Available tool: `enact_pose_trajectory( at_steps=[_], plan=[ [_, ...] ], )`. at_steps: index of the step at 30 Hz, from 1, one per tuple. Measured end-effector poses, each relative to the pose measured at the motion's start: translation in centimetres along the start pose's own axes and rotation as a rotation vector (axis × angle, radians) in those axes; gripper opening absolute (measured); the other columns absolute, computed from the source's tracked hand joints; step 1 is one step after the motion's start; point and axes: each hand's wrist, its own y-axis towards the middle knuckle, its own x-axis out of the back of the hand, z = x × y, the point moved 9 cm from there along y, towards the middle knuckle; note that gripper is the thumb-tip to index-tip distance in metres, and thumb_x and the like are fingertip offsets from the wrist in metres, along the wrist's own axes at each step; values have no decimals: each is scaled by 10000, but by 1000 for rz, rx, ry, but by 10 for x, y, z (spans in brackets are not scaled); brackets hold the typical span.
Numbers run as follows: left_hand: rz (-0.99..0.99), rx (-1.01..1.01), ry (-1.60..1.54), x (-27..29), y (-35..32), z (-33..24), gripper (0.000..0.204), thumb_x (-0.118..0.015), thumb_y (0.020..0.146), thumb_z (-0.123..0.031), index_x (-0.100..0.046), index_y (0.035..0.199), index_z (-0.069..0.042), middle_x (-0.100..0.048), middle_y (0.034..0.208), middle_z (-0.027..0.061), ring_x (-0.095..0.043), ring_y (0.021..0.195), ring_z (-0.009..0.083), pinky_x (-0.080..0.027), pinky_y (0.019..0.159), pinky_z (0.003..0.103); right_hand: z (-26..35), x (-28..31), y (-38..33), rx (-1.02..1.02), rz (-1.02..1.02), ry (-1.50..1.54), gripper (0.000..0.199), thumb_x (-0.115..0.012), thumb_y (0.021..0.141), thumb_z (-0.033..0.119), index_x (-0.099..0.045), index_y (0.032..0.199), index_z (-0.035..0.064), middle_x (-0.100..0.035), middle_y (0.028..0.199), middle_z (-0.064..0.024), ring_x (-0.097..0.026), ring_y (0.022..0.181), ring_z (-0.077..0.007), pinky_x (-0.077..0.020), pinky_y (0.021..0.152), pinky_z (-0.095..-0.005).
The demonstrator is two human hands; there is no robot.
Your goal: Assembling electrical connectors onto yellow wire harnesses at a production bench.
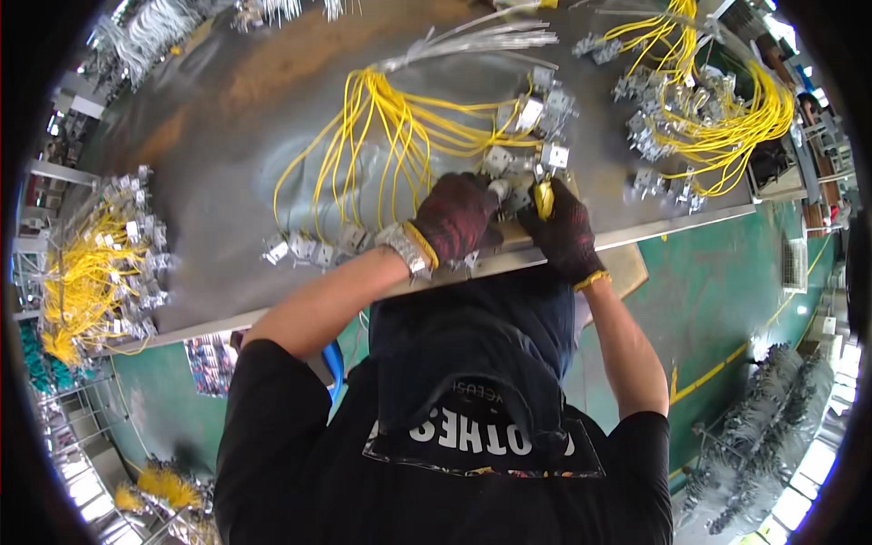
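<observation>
Yellow-handled tool [543, 197] in closed right hand [565, 232].

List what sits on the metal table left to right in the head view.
Pile of yellow-wired metal parts at the left edge → row of metal brackets → left hand → right hand, holding a yellow-handled tool → tangled yellow wire bundle with brackets.

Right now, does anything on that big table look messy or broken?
Nothing looks broken. The yellow wires loop loosely across the grey table, but their metal connectors lie in a row. Both gloved hands, left hand and right hand, work at the near edge; the right grips a yellow-handled tool.
</observation>
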Motion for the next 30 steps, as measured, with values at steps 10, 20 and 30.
enact_pose_trajectory(
  at_steps=[10,20,30],
  plan=[
    [-101,15,-20,-4,-2,10,571,-791,722,-437,-664,1146,-75,-693,1033,154,-655,975,358,-501,858,467,26,-12,-9,-48,39,-183,442,-732,891,339,-571,1182,47,-682,962,-258,-658,938,-455,-528,782,-518],
    [-198,56,-13,-5,-9,9,440,-787,733,-398,-681,1039,-101,-690,1038,143,-659,944,328,-507,816,453,37,-6,-14,-46,12,-157,444,-727,889,353,-578,1174,48,-687,947,-262,-668,914,-450,-541,769,-515],
    [-30,64,104,-2,-5,4,550,-743,779,-483,-672,1172,-104,-659,1192,150,-621,1057,323,-448,892,450,51,-4,-13,42,37,-211,408,-733,878,300,-556,1154,57,-687,927,-242,-666,880,-449,-535,732,-526]
  ],
)
